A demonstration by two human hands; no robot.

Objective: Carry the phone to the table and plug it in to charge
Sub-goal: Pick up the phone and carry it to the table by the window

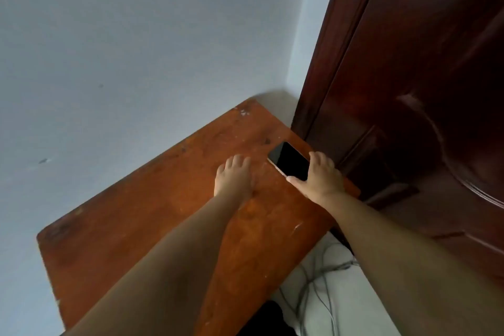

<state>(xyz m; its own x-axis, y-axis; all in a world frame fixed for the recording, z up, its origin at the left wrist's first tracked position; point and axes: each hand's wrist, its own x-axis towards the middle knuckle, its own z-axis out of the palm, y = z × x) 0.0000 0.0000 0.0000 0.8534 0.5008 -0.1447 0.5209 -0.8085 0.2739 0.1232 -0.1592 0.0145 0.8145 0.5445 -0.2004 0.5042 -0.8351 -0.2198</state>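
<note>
A phone [289, 159] with a dark screen and a pale gold edge lies face up on the orange-brown wooden table [136, 226], near its far right edge. My right hand [319, 179] grips the phone's near end, thumb on its left side and fingers on its right side. My left hand [234, 176] rests flat on the tabletop just left of the phone, fingers spread and holding nothing. No plug end is visible on the table.
A dark brown wooden door [409, 103] stands close against the table's right side. Pale blue walls [122, 49] meet in the corner behind the table. Grey cables [316, 281] lie tangled on the white floor below the table's near right edge.
</note>
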